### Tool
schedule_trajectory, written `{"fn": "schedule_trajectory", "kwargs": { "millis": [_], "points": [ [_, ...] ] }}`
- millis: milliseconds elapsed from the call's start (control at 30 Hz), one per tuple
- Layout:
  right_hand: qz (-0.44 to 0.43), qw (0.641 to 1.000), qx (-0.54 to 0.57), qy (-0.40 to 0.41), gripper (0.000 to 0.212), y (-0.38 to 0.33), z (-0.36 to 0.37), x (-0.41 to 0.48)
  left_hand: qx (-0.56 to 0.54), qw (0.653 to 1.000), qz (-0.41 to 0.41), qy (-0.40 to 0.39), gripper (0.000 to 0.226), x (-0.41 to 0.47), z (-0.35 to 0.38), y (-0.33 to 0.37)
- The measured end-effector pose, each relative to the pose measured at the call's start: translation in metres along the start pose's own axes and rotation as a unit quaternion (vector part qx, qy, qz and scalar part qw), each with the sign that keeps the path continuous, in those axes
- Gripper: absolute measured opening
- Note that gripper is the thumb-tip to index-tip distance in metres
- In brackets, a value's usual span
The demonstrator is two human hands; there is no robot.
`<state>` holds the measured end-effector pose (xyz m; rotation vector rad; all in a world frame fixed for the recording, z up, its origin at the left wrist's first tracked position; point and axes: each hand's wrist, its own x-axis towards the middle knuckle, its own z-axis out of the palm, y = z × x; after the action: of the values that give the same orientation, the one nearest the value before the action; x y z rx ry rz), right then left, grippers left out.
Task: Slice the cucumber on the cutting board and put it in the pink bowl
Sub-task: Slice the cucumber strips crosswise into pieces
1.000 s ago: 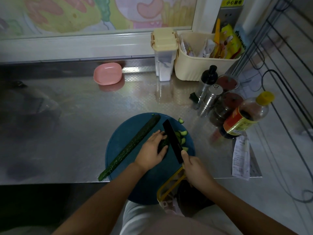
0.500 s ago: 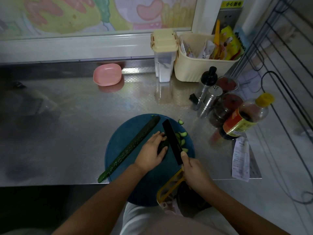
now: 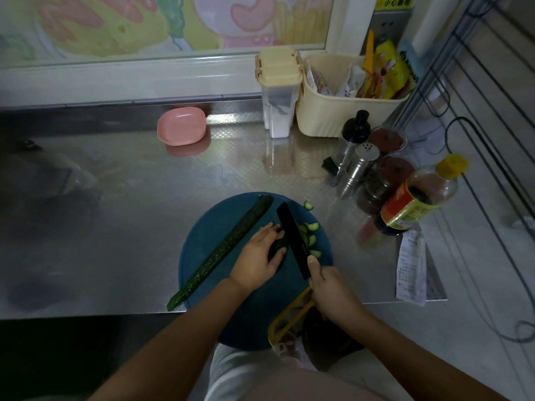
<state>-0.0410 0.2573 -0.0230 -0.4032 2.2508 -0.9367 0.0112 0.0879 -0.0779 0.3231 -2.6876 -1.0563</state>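
- Step: slicing, I judge; left hand (image 3: 257, 256) curls closed fingers (image 3: 273, 228) over cucumber stub (image 3: 276, 249), right hand (image 3: 330, 287) grips knife (image 3: 292, 235).
- Slices (image 3: 311, 233): cutting board (image 3: 208, 244), 3 o'clock.
- Pink bowl (image 3: 181, 126): 11 o'clock, well apart.
- Next: another cut, clear of knuckles.

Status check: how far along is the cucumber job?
Done: a few slices lie on the blue cutting board right of the knife. In hand: the left hand holds a short cucumber piece while the right hand grips the knife against it. Left: the long cucumber strip is uncut, and the pink bowl looks empty.
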Motion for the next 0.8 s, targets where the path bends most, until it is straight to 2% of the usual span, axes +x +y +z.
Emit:
{"fn": "schedule_trajectory", "kwargs": {
  "millis": [267, 367, 567, 800],
  "points": [
    [-0.004, 0.995, -0.095, 0.021, 0.06, -0.003, 0.014, 0.01, 0.037, 0.998, 0.032, 0.035, 0.036, -0.002, 0.0, 0.001],
    [-0.001, 0.998, -0.049, 0.027, 0.06, 0.004, 0.012, 0.008, 0.065, 0.996, 0.033, 0.051, 0.039, -0.003, -0.003, 0.001],
    [0.021, 0.999, 0.041, 0.007, 0.058, 0.008, 0.002, 0.006, 0.059, 0.998, 0.031, 0.017, 0.046, -0.011, -0.007, -0.004],
    [0.031, 0.996, 0.085, 0.001, 0.058, 0.01, 0.004, -0.001, 0.058, 0.998, 0.033, 0.02, 0.044, -0.012, -0.007, -0.002]
  ]
}}
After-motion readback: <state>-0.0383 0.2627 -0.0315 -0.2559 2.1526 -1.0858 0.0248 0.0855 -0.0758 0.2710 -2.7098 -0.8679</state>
